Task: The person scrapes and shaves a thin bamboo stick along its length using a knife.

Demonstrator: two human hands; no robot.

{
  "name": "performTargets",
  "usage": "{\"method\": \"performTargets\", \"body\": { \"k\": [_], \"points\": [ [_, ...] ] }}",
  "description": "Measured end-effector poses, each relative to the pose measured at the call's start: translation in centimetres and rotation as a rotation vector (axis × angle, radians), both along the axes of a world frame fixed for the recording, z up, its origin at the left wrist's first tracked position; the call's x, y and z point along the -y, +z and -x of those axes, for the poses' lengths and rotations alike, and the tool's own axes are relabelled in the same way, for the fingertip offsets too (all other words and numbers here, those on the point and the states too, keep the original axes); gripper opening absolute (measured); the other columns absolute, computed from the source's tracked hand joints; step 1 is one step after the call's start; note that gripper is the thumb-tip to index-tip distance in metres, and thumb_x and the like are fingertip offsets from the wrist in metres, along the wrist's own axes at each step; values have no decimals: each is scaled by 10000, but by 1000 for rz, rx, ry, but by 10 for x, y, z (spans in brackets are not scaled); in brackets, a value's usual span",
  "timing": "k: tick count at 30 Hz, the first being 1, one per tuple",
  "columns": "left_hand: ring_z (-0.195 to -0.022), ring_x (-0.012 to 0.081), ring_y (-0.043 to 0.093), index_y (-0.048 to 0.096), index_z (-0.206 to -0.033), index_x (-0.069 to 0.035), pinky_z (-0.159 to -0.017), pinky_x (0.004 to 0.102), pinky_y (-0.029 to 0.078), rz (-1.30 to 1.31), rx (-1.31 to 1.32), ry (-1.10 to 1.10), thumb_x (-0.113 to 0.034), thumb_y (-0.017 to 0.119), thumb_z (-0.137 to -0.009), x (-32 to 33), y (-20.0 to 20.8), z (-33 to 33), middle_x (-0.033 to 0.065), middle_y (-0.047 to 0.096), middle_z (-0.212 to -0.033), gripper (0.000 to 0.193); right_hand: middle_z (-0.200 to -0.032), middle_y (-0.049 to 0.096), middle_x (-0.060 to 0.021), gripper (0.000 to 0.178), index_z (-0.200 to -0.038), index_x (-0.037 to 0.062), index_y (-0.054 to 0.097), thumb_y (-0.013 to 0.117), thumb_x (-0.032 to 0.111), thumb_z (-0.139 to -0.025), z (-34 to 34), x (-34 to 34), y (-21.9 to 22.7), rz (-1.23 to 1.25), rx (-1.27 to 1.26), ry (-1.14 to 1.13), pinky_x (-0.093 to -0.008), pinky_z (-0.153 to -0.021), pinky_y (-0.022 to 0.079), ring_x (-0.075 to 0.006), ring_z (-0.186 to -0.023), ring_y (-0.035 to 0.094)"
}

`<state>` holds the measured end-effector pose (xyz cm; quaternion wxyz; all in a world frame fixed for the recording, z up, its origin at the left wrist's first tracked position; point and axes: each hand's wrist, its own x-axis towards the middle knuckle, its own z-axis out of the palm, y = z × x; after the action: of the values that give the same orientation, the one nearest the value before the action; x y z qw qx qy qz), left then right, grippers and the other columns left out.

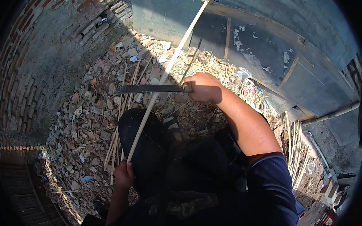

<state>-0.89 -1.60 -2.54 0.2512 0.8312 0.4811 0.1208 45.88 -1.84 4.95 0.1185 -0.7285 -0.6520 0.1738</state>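
My left hand [124, 174] is closed round the lower end of a long pale bamboo strip [176, 56]. The strip slants up and away past my knee [138, 125] toward the grey sheet wall. In my right hand [204, 88] is the handle of a machete [135, 89], its dark blade pointing left. That blade crosses the strip about midway along; whether the edge bites into it I cannot tell. Beneath and left of the strip, several thin bamboo strips [111, 150] lie on the ground.
Broken stones and litter [94, 113] cover the ground. A brick wall [41, 66] stands at left, with grey sheet panels [264, 48] ahead. At right lies a bundle of pale strips [296, 148], near a bamboo pole [332, 113]. Dry shavings [209, 61] are heaped by the panels.
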Motion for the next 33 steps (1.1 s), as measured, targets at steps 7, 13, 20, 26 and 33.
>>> {"method": "performTargets", "body": {
  "k": [7,13,20,26,33],
  "points": [
    [-613,490,602,532,-843,4,-529,490,428,55,68,23,-286,476,-1047,1,0,-2,251,549,-626,358,-978,730,-139,363,-1119,95,696,683,208,-775,30,10,9,-30,10,94,-440,-842,580,-335,-959,711],
    [-614,487,599,525,-842,8,-532,493,423,41,55,-8,-271,475,-1045,-2,-6,2,251,546,-624,348,-988,732,-181,363,-1108,80,708,641,143,-758,8,1,-3,-90,8,48,-436,-868,568,-347,-975,709],
    [-594,475,589,514,-809,5,-522,489,411,2,51,-5,-250,478,-1045,-4,-4,0,249,535,-615,350,-1056,717,-241,454,-1198,69,707,651,152,-756,-19,-2,-7,-101,-180,-217,-429,-926,552,-373,-1029,695],
    [-581,469,585,516,-802,4,-518,486,410,16,77,-25,-257,481,-1046,-5,-8,2,241,531,-604,360,-1027,728,-152,331,-1076,89,718,682,184,-762,10,9,-11,-167,-62,26,-406,-849,577,-336,-978,710],
    [-504,382,542,499,-820,13,-498,459,373,-42,56,-43,-266,448,-1059,-4,-8,3,201,488,-572,371,-932,725,-193,290,-1038,87,717,660,136,-758,-13,-2,-5,-53,-146,-103,-445,-834,572,-364,-930,715]
  ]
}}
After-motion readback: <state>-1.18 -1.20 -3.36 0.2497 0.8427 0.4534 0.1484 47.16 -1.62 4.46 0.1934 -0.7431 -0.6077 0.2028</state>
